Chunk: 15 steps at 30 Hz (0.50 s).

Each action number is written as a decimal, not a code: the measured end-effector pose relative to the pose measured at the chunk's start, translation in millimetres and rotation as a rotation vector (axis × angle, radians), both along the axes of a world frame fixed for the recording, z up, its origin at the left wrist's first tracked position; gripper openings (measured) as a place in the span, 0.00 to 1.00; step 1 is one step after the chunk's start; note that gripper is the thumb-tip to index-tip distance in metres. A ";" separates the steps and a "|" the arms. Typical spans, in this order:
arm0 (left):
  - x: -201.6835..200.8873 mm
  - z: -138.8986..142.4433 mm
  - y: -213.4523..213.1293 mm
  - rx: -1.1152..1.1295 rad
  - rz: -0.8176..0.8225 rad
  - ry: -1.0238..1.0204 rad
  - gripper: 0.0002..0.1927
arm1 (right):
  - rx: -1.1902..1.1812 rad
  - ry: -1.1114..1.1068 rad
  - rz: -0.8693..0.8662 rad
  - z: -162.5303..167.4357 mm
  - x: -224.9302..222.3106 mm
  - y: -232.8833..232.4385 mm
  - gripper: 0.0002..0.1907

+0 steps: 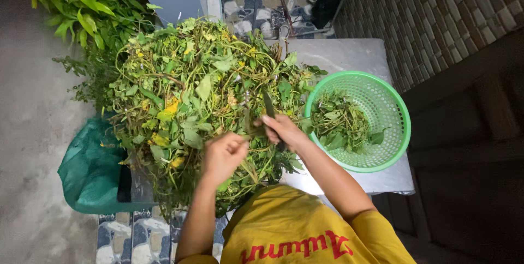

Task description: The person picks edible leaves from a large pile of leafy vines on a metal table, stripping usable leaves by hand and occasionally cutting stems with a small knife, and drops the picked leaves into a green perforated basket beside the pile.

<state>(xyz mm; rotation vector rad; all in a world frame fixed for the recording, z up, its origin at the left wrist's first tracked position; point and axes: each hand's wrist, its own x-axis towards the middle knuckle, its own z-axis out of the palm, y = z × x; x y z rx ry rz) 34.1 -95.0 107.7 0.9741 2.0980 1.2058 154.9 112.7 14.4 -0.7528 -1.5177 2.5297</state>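
Green plastic, a slumped bag [90, 168], hangs at the counter's left edge; what it contains cannot be seen. Beside it a big heap of leafy vines [191, 95] covers most of the pale counter [349, 54]. The greens look light, limp and tangled, the stems probably tougher than the leaves, so they are best pinched low on a stem rather than by the easily torn leaves. The left hand [222, 157] is curled closed on a sprig at the heap's near edge. The right hand [284, 131], just beside it, pinches a leafy stem [267, 103] standing up from the heap. Further right, a green mesh basket [390, 87] holds a shallow layer of picked leaves [341, 125].
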 end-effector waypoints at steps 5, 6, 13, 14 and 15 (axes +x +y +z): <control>19.4 -14.2 6.5 0.276 -0.108 0.203 0.05 | -0.254 0.004 -0.079 0.7 -50.7 5.9 0.11; 18.9 -16.3 5.4 0.285 -0.112 0.242 0.05 | -0.283 0.008 -0.103 2.7 -53.7 7.8 0.11; 6.5 -27.8 24.9 0.400 -0.198 0.570 0.06 | 0.020 0.309 -0.353 77.6 -9.5 26.5 0.06; 5.5 -27.6 31.3 0.445 -0.184 0.576 0.06 | 0.118 0.357 -0.356 91.6 0.6 25.8 0.06; 5.6 -27.1 36.4 0.487 -0.169 0.580 0.07 | 0.214 0.402 -0.358 104.2 12.0 22.0 0.07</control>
